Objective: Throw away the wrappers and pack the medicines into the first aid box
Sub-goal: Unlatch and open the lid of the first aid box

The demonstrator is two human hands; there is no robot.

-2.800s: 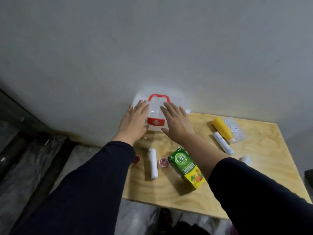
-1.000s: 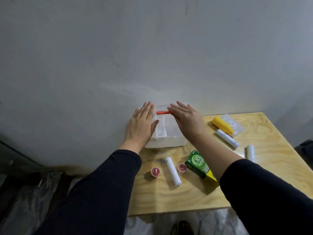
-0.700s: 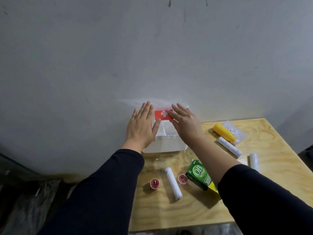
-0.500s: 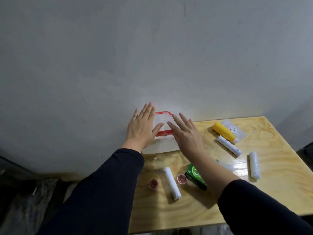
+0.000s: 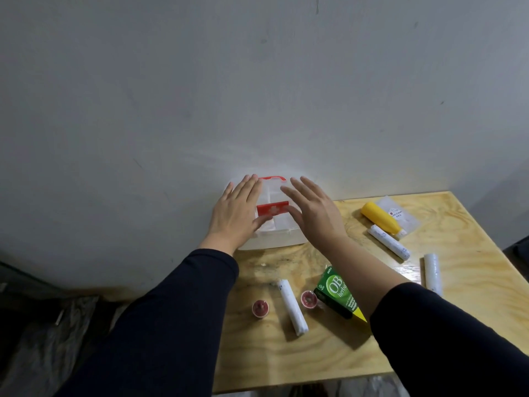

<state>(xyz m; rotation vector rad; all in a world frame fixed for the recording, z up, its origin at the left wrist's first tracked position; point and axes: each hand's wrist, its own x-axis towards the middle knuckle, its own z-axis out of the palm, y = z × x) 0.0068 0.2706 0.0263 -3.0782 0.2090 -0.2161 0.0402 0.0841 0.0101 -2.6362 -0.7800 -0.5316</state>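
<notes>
Both hands, left [image 5: 236, 216] and right [image 5: 313, 213], lie flat with spread fingers [image 5: 300, 186] on the box [image 5: 274, 224] by the wall. Rolls [image 5: 293, 306], a carton [image 5: 337, 295] and a yellow bottle [image 5: 379, 219] lie on the counter [image 5: 286, 356].

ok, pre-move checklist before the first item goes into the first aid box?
1. First aid box open: cannot tell; the red latch shows, the lid's seam does not.
2. Left hand empty: ok, flat on the box.
3. Right hand empty: ok, fingers spread over the box.
4. Items within reach on the table: ok; green OB herbal carton, three white rolls, yellow bottle, two small red cups.
5. Wrappers cleared: not ok; clear packet lies beside the yellow bottle.
6. Bin in view: not ok.
</notes>
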